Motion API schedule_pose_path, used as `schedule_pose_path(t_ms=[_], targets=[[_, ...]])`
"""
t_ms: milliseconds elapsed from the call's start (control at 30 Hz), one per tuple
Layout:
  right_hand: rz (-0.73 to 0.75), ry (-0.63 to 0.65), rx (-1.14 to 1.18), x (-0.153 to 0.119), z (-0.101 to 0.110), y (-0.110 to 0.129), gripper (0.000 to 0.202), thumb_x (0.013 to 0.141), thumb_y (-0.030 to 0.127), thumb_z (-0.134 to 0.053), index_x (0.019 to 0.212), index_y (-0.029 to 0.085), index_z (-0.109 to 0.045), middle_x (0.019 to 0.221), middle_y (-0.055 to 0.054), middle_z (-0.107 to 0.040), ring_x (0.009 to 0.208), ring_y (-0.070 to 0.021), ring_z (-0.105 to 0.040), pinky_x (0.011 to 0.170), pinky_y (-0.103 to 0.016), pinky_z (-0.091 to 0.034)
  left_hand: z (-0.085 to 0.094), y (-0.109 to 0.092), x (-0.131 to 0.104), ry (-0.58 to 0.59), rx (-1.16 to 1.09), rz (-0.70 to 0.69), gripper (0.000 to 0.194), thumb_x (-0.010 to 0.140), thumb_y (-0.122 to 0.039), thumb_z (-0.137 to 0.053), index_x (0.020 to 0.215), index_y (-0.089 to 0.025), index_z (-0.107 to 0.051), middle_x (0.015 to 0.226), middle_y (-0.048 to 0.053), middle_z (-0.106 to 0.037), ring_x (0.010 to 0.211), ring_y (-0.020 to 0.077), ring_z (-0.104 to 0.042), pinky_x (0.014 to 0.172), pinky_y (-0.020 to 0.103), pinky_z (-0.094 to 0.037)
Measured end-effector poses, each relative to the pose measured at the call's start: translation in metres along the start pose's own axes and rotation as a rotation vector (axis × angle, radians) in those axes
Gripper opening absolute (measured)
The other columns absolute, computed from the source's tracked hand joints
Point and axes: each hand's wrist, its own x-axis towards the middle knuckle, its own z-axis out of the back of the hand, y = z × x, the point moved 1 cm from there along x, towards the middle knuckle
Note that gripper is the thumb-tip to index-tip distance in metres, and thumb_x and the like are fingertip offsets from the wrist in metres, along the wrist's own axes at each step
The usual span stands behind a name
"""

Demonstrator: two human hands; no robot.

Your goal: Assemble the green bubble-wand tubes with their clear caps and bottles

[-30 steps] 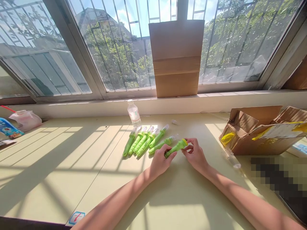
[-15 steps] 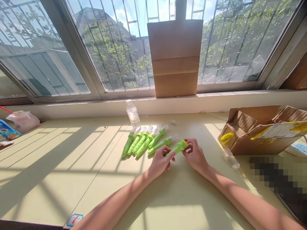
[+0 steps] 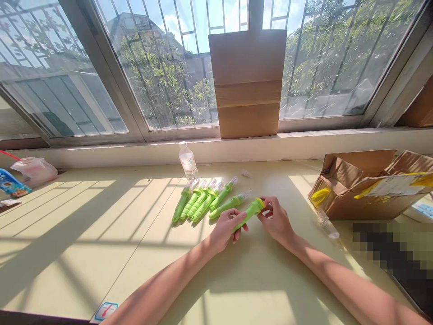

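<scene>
My left hand [image 3: 227,228] is closed around the body of a green plastic stick [image 3: 246,215], which tilts up to the right. The fingers of my right hand [image 3: 274,217] pinch the stick's far end, where a yellow ring [image 3: 260,203] shows. No clear tip is visible on this one. Just beyond my left hand, another green stick with a clear tip [image 3: 227,206] lies on the table. Several similar green sticks [image 3: 199,205] lie side by side left of it, clear tips pointing away. My right fingertips are partly hidden behind the stick's end.
A water bottle [image 3: 188,161] stands behind the sticks, and a small clear piece [image 3: 246,173] lies farther right. An open cardboard box [image 3: 368,203] is at right, with a clear plastic piece [image 3: 327,224] by its corner. A cardboard sheet [image 3: 248,85] leans against the window.
My left thumb and fingers have shifted slightly on the green stick, and more of its lower end shows. My right hand stays at the yellow ring. The loose sticks lie as before.
</scene>
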Motion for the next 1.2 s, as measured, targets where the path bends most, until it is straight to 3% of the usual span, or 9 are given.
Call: schedule_pose_path(t_ms=[433, 600, 733, 967, 1200], targets=[[0.008, -0.061, 0.026, -0.001, 0.001, 0.003, 0.02, 0.074, 0.031, -0.056, 0.082, 0.025, -0.039, 0.105, -0.004, -0.066, 0.061, -0.0128, -0.062, 0.05, -0.027, -0.053, 0.004, -0.003, 0.0, 0.091, -0.121, 0.035, 0.035, 0.076, -0.05, -0.062, 0.076, -0.019, -0.046, 0.068, 0.0, -0.06, 0.039, 0.0035, -0.036, 0.038, 0.019, -0.025], [0.01, -0.074, 0.032, -0.001, 0.001, 0.002, 0.021, 0.073, 0.031, -0.057, 0.082, 0.025, -0.039, 0.104, -0.005, -0.066, 0.061, -0.0132, -0.062, 0.049, -0.027, -0.052, 0.002, -0.003, -0.002, 0.074, -0.11, 0.054, 0.039, 0.074, -0.05, -0.066, 0.081, -0.02, -0.042, 0.07, -0.002, -0.06, 0.038, 0.0017, -0.031, 0.035, 0.017, -0.017], [0.024, -0.096, 0.011, -0.002, 0.001, 0.004, 0.022, 0.073, 0.031, -0.056, 0.085, 0.025, -0.039, 0.107, -0.006, -0.066, 0.06, -0.0132, -0.063, 0.048, -0.027, -0.052, -0.001, -0.002, -0.002, 0.036, -0.064, 0.024, 0.043, 0.066, -0.041, -0.075, 0.087, -0.021, -0.042, 0.065, -0.005, -0.06, 0.036, 0.0013, -0.027, 0.033, 0.016, -0.015], [0.006, -0.058, -0.059, -0.003, -0.002, 0.003, 0.027, 0.073, 0.03, -0.057, 0.092, 0.026, -0.038, 0.11, -0.005, -0.064, 0.064, -0.0151, -0.064, 0.05, -0.029, -0.052, -0.004, 0.0, -0.001, 0.046, 0.065, -0.04, 0.039, 0.073, -0.053, -0.064, 0.075, -0.018, -0.047, 0.066, 0.002, -0.064, 0.036, 0.0045, -0.043, 0.034, 0.019, -0.029], [-0.001, -0.081, -0.082, -0.003, 0.0, 0.002, 0.025, 0.071, 0.028, -0.057, 0.086, 0.026, -0.037, 0.104, -0.004, -0.066, 0.061, -0.0153, -0.062, 0.05, -0.029, -0.052, -0.008, 0.002, -0.001, 0.056, 0.107, -0.086, 0.039, 0.075, -0.054, -0.061, 0.078, -0.016, -0.054, 0.07, 0.004, -0.065, 0.041, 0.0081, -0.051, 0.037, 0.02, -0.034]])
